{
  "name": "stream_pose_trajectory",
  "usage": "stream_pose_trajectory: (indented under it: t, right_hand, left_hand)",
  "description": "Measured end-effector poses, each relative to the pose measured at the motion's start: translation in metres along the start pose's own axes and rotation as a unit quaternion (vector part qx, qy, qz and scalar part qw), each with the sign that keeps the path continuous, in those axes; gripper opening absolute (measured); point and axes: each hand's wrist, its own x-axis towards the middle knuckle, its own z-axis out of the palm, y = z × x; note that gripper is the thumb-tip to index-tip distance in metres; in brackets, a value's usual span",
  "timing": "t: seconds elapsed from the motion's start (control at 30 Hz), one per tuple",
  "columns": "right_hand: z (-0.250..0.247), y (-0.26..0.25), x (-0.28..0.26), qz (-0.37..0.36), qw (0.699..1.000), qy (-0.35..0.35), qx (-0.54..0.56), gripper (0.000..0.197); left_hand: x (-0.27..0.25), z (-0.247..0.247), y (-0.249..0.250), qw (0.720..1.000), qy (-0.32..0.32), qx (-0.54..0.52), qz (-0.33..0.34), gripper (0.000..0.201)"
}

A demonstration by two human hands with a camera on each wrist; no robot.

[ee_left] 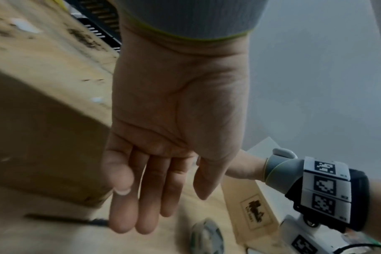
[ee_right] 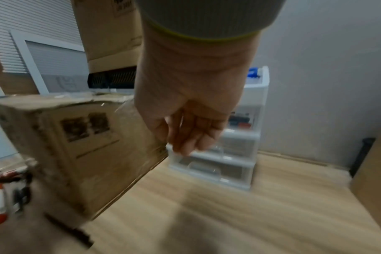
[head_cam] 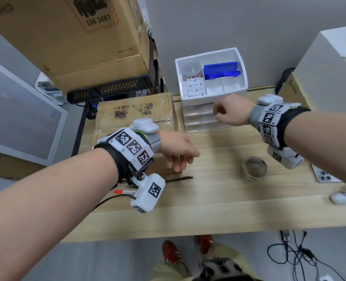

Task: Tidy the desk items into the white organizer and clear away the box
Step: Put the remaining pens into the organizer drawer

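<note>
The cardboard box sits left of centre on the wooden desk, just beside the white organizer at upper centre. The left hand hovers at the box's near corner, fingers straight and empty; the right hand, fingers loosely curled and empty, hangs before the organizer's drawers. A tape roll and phone lie lower right, against a grey wall.

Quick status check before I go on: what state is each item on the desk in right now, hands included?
left hand: open, empty, beside the box
right hand: fingers loosely curled, empty, at the drawers
cardboard box: closed, on the desk
white organizer: top tray partly filled, drawers closed
tape roll: lying flat, loose on the desk
phone: face down
</note>
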Motion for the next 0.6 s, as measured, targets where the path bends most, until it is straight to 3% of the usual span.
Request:
stream_pose_trajectory:
  t: [0.13, 0.27, 0.4, 0.47, 0.6]
  right_hand:
    - [0.065, -0.023, -0.013, 0.049, 0.977, -0.204, -0.046, 0.013]
    - [0.136, -0.041, -0.024, 0.048, 0.955, -0.289, -0.04, 0.017]
    - [0.187, -0.065, -0.031, 0.023, 0.97, -0.24, -0.01, 0.014]
    - [0.206, -0.078, -0.031, 0.03, 0.98, -0.196, 0.001, 0.01]
    - [0.232, -0.084, -0.034, 0.082, 0.985, -0.103, 0.112, 0.032]
  left_hand:
    - [0.003, 0.044, -0.056, 0.996, -0.054, 0.012, -0.07, 0.03]
    - [0.006, 0.074, -0.128, 0.992, -0.039, 0.016, -0.115, 0.027]
    - [0.006, 0.096, -0.193, 0.973, 0.111, 0.096, -0.176, 0.031]
    - [0.003, 0.104, -0.222, 0.959, 0.137, 0.137, -0.206, 0.03]
    - [0.001, 0.118, -0.271, 0.94, 0.187, 0.148, -0.245, 0.015]
